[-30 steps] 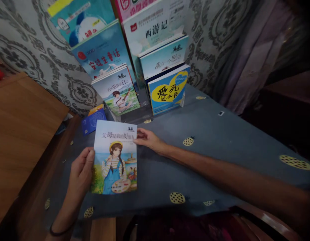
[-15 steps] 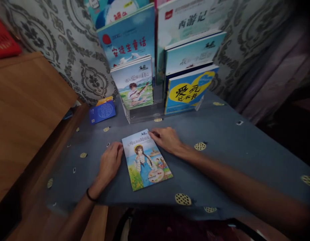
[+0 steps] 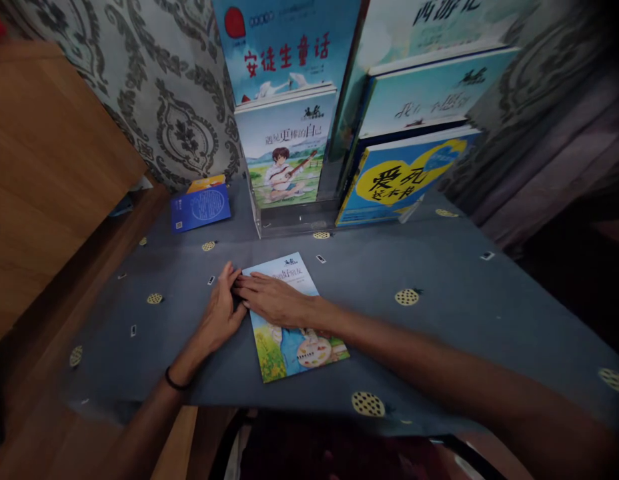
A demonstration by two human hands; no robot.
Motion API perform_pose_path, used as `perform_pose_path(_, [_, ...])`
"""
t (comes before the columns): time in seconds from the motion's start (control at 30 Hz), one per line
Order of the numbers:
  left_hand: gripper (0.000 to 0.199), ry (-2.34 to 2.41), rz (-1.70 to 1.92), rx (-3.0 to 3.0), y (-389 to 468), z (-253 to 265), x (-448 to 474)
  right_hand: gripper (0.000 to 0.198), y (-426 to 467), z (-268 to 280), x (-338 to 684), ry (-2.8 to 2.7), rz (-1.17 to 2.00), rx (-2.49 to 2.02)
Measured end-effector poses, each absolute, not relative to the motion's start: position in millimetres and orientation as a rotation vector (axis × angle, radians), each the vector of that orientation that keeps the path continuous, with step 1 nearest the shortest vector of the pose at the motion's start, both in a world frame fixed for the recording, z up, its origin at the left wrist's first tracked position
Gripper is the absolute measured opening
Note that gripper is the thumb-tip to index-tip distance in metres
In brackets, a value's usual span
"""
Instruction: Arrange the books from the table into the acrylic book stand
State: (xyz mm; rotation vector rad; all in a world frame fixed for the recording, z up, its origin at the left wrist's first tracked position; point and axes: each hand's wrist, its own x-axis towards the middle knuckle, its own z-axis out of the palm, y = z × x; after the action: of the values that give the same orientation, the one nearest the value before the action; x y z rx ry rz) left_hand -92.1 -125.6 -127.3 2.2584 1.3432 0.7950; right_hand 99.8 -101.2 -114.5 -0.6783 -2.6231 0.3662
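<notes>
A paperback book (image 3: 282,357) with an illustrated cover lies closed on the cloth-covered table. My right hand (image 3: 277,300) rests flat across its upper half, fingers stretched toward the left edge, and hides much of the cover picture and part of the title. At that left edge stands my left hand (image 3: 220,317), its thumb apart from the fingers and touching the side of the book. The fingertips of both hands meet there. Neither hand grips the book.
Behind the book, a clear stand (image 3: 294,219) holds several upright books, among them a guitar-player cover (image 3: 284,180) and a blue-and-yellow book (image 3: 404,183). A blue booklet (image 3: 200,208) lies at the back left. A wooden cabinet (image 3: 54,173) flanks the table.
My right hand has moved left from the book's upper right corner onto its cover. My left hand's fingers have opened out. The view has shifted, and the stand looks nearer.
</notes>
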Motion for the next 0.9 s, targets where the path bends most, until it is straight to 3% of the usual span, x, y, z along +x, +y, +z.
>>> perform_pose_path(0.37, [0.080,1.385,0.629,2.500,-133,-121,-80,0.046,-92,-123,103,-2.563,0.282,-1.072])
perform_pose_path(0.73, [0.067,1.387,0.332,2.659,-131,-116,-83,0.055,-83,-136,208,-2.449,0.383,-1.234])
perform_pose_path(0.9, [0.077,1.340,0.098,2.687,-117,-106,-75,0.052,-86,-137,224,-2.428,0.418,-1.191])
